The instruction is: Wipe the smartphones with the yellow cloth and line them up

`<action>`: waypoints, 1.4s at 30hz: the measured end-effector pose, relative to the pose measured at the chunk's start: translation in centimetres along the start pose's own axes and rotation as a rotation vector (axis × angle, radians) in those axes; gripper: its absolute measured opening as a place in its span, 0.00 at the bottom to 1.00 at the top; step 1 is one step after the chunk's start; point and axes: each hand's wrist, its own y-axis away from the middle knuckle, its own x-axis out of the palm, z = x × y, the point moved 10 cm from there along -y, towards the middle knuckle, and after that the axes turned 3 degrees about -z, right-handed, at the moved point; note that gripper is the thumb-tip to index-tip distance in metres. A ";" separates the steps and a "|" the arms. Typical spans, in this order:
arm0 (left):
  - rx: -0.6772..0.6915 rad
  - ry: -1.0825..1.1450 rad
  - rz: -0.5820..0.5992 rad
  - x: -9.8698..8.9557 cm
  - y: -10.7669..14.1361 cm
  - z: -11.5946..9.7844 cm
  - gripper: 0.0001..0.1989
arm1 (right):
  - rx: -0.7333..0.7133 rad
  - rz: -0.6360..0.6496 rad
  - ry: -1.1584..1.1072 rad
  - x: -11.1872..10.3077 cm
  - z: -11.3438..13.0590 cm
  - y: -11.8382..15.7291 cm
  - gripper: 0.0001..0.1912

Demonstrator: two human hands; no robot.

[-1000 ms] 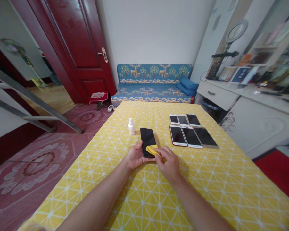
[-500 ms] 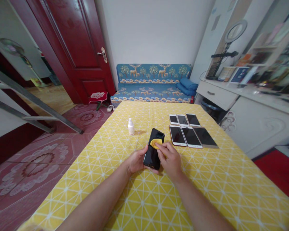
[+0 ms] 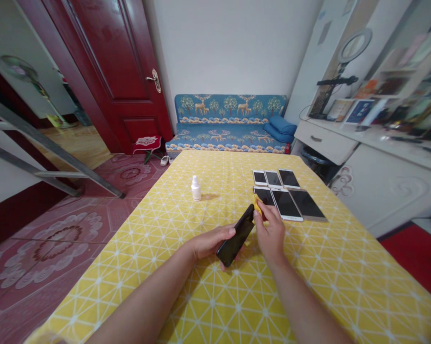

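- Here's the left hand [image 3: 211, 242], wrapped around a black smartphone [image 3: 236, 235], a firm grip on the lower half, phone tilted up off the table with its top end pointing away
- Right hand [image 3: 271, 233] comes in tight, a narrow pinch, thumb and fingers closing on a yellow cloth [image 3: 257, 206] right at the phone's top end (only a sliver of that cloth shows)
- Just beyond the pinch, six devices [image 3: 286, 200] lie in two rows, the nearest almost at the right fingertips
- Left of the grip and further out stands a small white bottle [image 3: 196, 188], upright on the yellow patterned tablecloth [image 3: 158, 243]
- Well past the hands, a blue deer-print sofa [image 3: 230, 129] runs along the wall, a dark red door [image 3: 93, 71] to its left, and a ring light [image 3: 354, 46] up on the right
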 end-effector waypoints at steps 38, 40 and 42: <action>0.007 0.430 -0.211 -3.4 -0.8 1.5 0.29 | -0.438 0.413 -0.040 5.0 8.0 4.4 0.18; 0.040 0.428 -0.199 -3.2 -0.9 1.2 0.25 | -0.387 0.338 0.014 4.5 6.8 3.5 0.18; 0.044 0.397 -0.135 -2.5 -0.8 0.9 0.25 | -0.331 0.268 0.068 3.9 5.6 2.7 0.17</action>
